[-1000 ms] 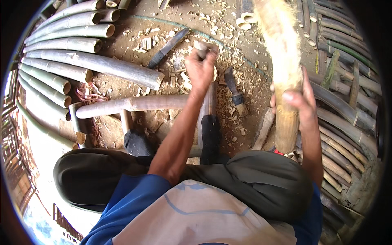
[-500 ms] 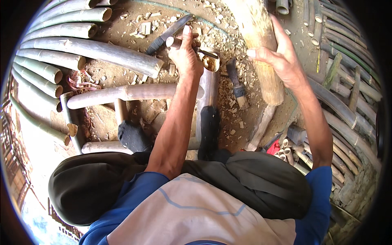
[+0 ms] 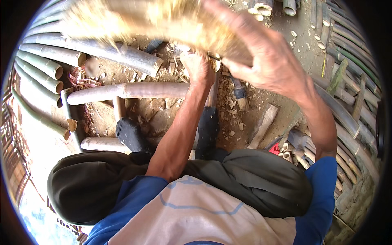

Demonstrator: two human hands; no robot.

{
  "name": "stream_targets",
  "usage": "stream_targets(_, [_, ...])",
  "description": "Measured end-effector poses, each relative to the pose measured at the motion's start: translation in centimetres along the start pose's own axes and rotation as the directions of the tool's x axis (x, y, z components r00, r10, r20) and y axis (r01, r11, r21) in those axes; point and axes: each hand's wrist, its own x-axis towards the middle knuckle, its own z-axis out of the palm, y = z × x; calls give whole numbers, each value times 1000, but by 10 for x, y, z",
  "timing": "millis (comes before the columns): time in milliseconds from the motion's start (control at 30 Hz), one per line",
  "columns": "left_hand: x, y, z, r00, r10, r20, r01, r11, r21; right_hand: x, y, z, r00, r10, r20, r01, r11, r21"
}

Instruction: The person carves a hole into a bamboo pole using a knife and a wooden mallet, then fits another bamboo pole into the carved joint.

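My right hand (image 3: 265,57) grips a thick pale wooden club (image 3: 171,24) with a frayed surface. The club is smeared by motion and lies slantwise across the top of the view, over my left hand. My left hand (image 3: 199,67) is closed round a chisel, whose handle is mostly hidden by the club and fingers. The chisel's dark shaft (image 3: 214,56) shows at the holed end of a bamboo pole (image 3: 211,96). My foot in a black sock (image 3: 207,128) rests on that pole. A bamboo crosspiece (image 3: 134,90) runs left from it.
A knife handle (image 3: 241,98) lies among wood chips right of the pole. Another dark handle (image 3: 154,45) shows beyond the cut bamboo (image 3: 139,59). Bamboo poles (image 3: 67,53) are stacked left, more poles (image 3: 355,118) right. A short wood piece (image 3: 263,126) lies right of my foot.
The club has swung from upright at the right to slantwise across the top left, now above my left hand. My left hand has shifted slightly right and nearer the pole's end.
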Motion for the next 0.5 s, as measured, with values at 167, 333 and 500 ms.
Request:
stream_targets(167, [-4,0,-6,992,-24,124,-6,972,234,0,6,-10,952,137,273,-58,959,-278])
stream_targets(333, [-13,-6,-14,957,-75,282,-21,946,324,-12,10,-5,989,-27,-148,34,999,43])
stream_targets(500, [-19,0,8,909,-59,413,-185,830,526,-31,5,-17,887,374,271,-319,920,-228])
